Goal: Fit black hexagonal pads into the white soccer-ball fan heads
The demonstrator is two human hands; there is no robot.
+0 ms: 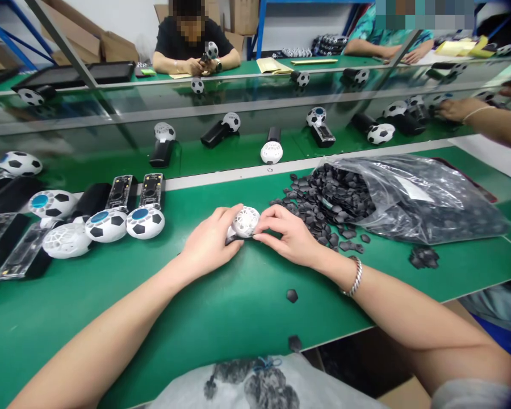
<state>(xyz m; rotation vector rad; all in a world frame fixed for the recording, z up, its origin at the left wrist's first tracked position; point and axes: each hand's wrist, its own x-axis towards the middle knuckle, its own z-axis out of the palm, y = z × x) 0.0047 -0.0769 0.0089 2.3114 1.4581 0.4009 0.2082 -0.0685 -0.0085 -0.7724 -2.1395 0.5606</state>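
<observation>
My left hand (210, 241) is closed around a device with a white soccer-ball head (246, 221). The ball's face is an openwork pattern, and its dark lower part is mostly hidden by my fingers. At the ball's right edge, my right hand (287, 233) has thumb and forefinger pinched together, touching it. Whatever is between those fingertips is too small to make out. Just beyond my right hand lies a heap of black pentagon pieces (309, 213), spilling from a clear plastic bag (426, 199). Two loose pieces, a nearer one (295, 343) and a farther one (292, 296), lie in front of me.
To the left stand several soccer-ball devices (145, 221) with black or clear handles. More devices (271, 152) lie on the green belt (238, 150) behind the bench strip. A co-worker (196, 42) sits opposite; another person's arm (485, 119) reaches in at right.
</observation>
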